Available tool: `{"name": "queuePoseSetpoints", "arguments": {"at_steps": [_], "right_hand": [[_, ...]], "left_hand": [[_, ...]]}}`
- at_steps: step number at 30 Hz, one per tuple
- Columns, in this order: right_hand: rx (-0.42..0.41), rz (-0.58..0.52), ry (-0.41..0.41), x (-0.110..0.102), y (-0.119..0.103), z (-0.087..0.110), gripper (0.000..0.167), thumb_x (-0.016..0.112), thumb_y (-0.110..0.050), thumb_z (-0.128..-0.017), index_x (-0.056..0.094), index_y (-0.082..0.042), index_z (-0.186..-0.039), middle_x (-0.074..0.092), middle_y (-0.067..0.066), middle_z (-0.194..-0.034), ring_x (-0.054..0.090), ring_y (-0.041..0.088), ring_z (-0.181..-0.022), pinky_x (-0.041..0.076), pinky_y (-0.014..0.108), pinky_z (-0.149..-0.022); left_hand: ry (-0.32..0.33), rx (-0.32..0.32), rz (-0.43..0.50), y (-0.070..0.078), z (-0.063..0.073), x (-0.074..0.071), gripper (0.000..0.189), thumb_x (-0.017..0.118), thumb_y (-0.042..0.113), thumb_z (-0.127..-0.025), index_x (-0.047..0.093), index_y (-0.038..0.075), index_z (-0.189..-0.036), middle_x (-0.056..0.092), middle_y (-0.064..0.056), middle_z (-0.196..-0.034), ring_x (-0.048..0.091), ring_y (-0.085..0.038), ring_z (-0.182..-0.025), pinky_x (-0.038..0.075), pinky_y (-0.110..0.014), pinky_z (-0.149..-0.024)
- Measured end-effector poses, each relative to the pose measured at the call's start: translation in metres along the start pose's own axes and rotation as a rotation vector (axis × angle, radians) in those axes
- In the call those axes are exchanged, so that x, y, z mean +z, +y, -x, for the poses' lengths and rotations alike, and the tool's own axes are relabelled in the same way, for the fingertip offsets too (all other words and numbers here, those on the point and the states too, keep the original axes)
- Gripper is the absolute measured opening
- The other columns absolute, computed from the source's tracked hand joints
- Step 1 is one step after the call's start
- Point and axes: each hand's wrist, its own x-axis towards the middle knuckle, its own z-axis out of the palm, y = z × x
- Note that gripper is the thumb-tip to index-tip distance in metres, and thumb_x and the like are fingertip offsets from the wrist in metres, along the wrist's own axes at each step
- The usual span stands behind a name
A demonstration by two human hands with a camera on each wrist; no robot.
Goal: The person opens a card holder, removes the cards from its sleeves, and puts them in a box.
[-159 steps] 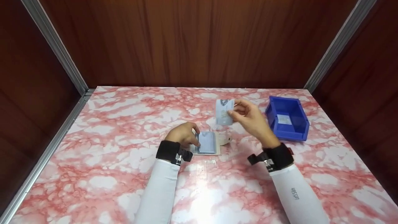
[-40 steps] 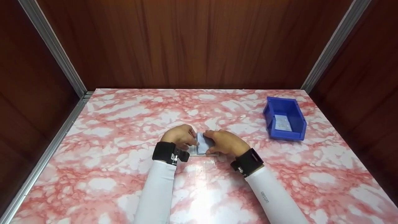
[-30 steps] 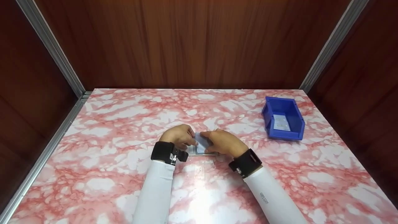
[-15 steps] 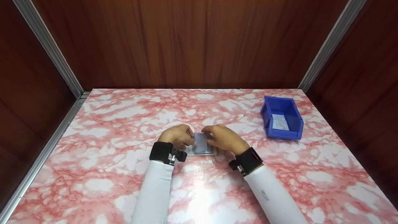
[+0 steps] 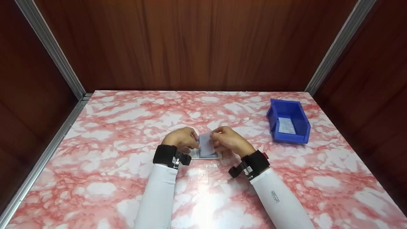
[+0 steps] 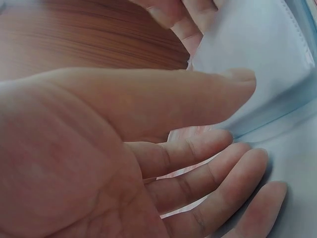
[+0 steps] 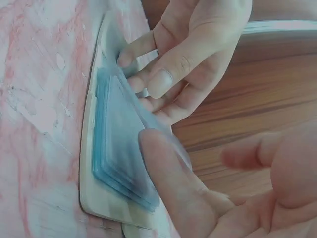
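Wood-grain walls point(image 5: 190, 44): we see dark red-brown panels beyond the card holder point(image 7: 106, 201) and at both sides of it, joined by grey metal profiles point(image 5: 56, 54).
Marbled table point(image 5: 111, 190): red-and-white surface; we find the card holder lying on it.
White forearm sleeves point(image 5: 159, 194): both extend toward the card holder from its near side; the right one bears dark lettering.
Blue bin point(image 5: 291, 138): stands right of the card holder and somewhat beyond it, well apart.
Left hand point(image 5: 181, 139): positioned at the left side of the card holder. Grip: relaxed, not clenched; fingertips touch the left leaf, and the thumb extends across toward the raised page point(image 5: 206, 144). We cannot tell whether the thumb presses it.
Right hand point(image 5: 233, 140): positioned at the right side of the card holder. Grip: grasping the raised page at its right edge.
Card holder: lies open between both hands; we note a pale board cover beneath a stack of clear, blue-tinted pages.
Black wrist straps point(image 5: 165, 154): one per wrist, on the near side of the card holder.
Raised page: translucent, tilted up above the page stack of the card holder.
Pale card point(image 5: 287, 125): lies inside the bin, right of the card holder; we cannot read its print.
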Motion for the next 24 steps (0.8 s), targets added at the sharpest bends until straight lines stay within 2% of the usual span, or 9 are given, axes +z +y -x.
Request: {"name": "queuePoseSetpoints", "arguments": {"at_steps": [4, 8, 12, 16, 20, 24], "right_hand": [[0.0, 0.038, -0.01, 0.002, 0.003, -0.002, 0.034, 0.061, -0.011, -0.083, 0.05, -0.004, -0.114, 0.059, 0.012, -0.098, 0.063, 0.019, -0.077, 0.056, 0.039, -0.072], [-0.001, 0.042, -0.017, 0.001, 0.006, -0.003, 0.036, 0.062, -0.005, -0.081, 0.049, -0.004, -0.115, 0.059, 0.012, -0.099, 0.064, 0.021, -0.079, 0.057, 0.038, -0.069], [0.004, 0.015, -0.018, 0.002, 0.005, -0.006, 0.033, 0.06, -0.008, -0.082, 0.052, -0.002, -0.114, 0.06, 0.014, -0.097, 0.063, 0.021, -0.077, 0.057, 0.035, -0.066], [-0.008, -0.022, -0.026, 0.001, 0.001, -0.006, 0.03, 0.055, -0.011, -0.085, 0.055, -0.001, -0.113, 0.061, 0.016, -0.097, 0.064, 0.02, -0.079, 0.057, 0.037, -0.07], [-0.039, 0.029, -0.021, 0.0, -0.003, -0.006, 0.028, 0.055, -0.006, -0.085, 0.058, -0.006, -0.113, 0.062, 0.014, -0.104, 0.064, 0.02, -0.085, 0.057, 0.037, -0.073], [-0.171, 0.229, -0.002, 0.013, -0.008, -0.011, 0.033, 0.062, -0.002, -0.079, 0.061, -0.007, -0.111, 0.065, 0.009, -0.103, 0.063, 0.018, -0.088, 0.055, 0.03, -0.073]], "left_hand": [[0.003, 0.002, -0.003, 0.0, 0.0, 0.0, 0.044, 0.075, 0.013, -0.074, 0.053, 0.005, -0.112, 0.057, -0.009, -0.102, 0.061, -0.026, -0.095, 0.055, -0.039, -0.079], [-0.013, 0.012, -0.008, 0.001, 0.003, -0.003, 0.043, 0.073, 0.015, -0.076, 0.052, 0.006, -0.113, 0.06, -0.012, -0.102, 0.062, -0.027, -0.092, 0.055, -0.039, -0.077], [-0.004, 0.018, -0.053, 0.0, 0.013, -0.015, 0.038, 0.068, 0.024, -0.081, 0.052, 0.01, -0.113, 0.065, -0.018, -0.101, 0.065, -0.025, -0.077, 0.053, -0.034, -0.064], [0.037, 0.006, -0.045, -0.006, 0.022, -0.03, 0.032, 0.064, 0.026, -0.086, 0.05, 0.012, -0.111, 0.065, -0.019, -0.097, 0.055, -0.019, -0.061, 0.042, -0.03, -0.053], [0.068, -0.003, 0.015, -0.015, 0.024, -0.038, 0.031, 0.062, 0.023, -0.087, 0.05, 0.009, -0.112, 0.063, -0.02, -0.102, 0.059, -0.021, -0.068, 0.052, -0.034, -0.063], [0.082, -0.009, 0.066, -0.021, 0.023, -0.039, 0.03, 0.061, 0.022, -0.087, 0.05, 0.007, -0.111, 0.062, -0.021, -0.109, 0.064, -0.028, -0.086, 0.054, -0.041, -0.079]]}}
